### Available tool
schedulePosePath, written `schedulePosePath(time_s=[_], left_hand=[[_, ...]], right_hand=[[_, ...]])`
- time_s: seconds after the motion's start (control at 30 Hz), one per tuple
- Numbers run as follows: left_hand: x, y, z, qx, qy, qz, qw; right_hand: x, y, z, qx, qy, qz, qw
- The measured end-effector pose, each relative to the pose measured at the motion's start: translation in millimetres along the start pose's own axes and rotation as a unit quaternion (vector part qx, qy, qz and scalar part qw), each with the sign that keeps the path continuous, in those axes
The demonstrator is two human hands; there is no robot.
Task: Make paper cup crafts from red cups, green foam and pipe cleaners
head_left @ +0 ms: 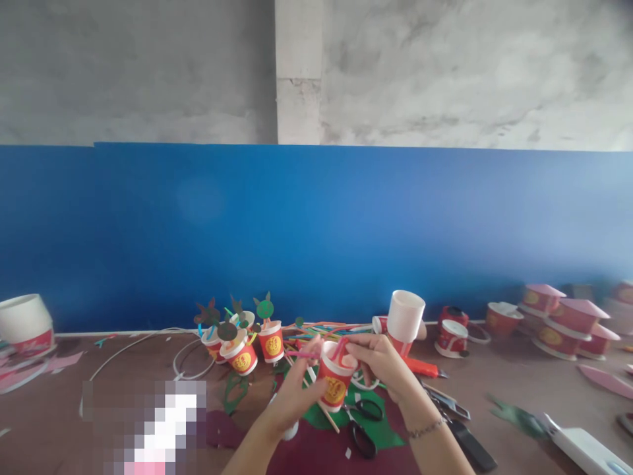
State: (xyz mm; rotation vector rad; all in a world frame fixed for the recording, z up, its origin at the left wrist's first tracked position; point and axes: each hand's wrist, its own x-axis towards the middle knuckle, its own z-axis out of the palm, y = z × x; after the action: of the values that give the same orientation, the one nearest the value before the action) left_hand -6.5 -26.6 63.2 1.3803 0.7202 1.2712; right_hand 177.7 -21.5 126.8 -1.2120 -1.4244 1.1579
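Observation:
My left hand (291, 399) is closed round the left side of a red paper cup (327, 396) with a yellow round emblem, its thumb across the front. A pink drinking straw (301, 355) sticks out near its fingertips. At the cup's rim my right hand (383, 361) pinches a bent pink straw piece (340, 348), which reaches into the cup. Below the cup lie black-handled scissors (363, 422) on green paper (390, 425). A thin wooden stick (328, 418) slants down beside the cup.
Several red cups (242, 359) with straws and leafy paper shapes stand left of my hands. Loose coloured straws (321, 328) lie behind. To the right are stacked white cups (406, 313), an orange utility knife (425, 367) and a white glue gun (588, 448).

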Motion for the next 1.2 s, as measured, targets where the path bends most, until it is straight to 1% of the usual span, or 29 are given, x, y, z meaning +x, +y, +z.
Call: schedulePosePath(time_s=[0.1,0.17,0.23,0.33,0.43,0.53,0.6,0.7,0.8,0.9,0.97,1.1,1.2], left_hand=[[7,5,-5,-0.075,0.106,0.007,0.992],[10,10,-6,-0.121,0.146,0.001,0.982],[12,15,-4,-0.166,0.156,-0.014,0.974],[12,19,-3,-0.207,0.149,-0.040,0.966],[11,22,-4,-0.204,0.112,-0.066,0.970],[9,28,-4,-0.129,0.061,-0.080,0.987],[9,32,-2,-0.058,0.040,-0.062,0.996],[8,36,1,0.014,0.027,-0.040,0.999],[9,33,1,0.029,0.030,-0.077,0.996],[10,26,0,0.053,0.033,-0.103,0.993],[11,23,-1,0.111,0.033,-0.080,0.990],[10,20,0,0.248,0.043,0.027,0.967],[7,18,2,0.299,0.051,0.071,0.950]], right_hand=[[2,2,-4,-0.002,0.033,-0.007,0.999],[2,3,-3,-0.009,0.033,-0.009,0.999],[1,4,1,-0.028,0.014,-0.010,0.999],[-2,3,10,-0.076,-0.033,-0.004,0.997],[-6,2,16,-0.114,-0.064,-0.011,0.991],[-8,1,17,-0.126,-0.066,-0.024,0.990],[-9,1,17,-0.129,-0.064,-0.030,0.989],[-9,2,17,-0.146,-0.066,-0.044,0.986],[-6,5,17,-0.180,-0.072,-0.048,0.980],[-3,9,17,-0.195,-0.076,-0.034,0.977],[-1,11,16,-0.185,-0.077,-0.019,0.980],[1,14,18,-0.164,-0.075,-0.018,0.983],[1,14,20,-0.154,-0.064,-0.016,0.986]])
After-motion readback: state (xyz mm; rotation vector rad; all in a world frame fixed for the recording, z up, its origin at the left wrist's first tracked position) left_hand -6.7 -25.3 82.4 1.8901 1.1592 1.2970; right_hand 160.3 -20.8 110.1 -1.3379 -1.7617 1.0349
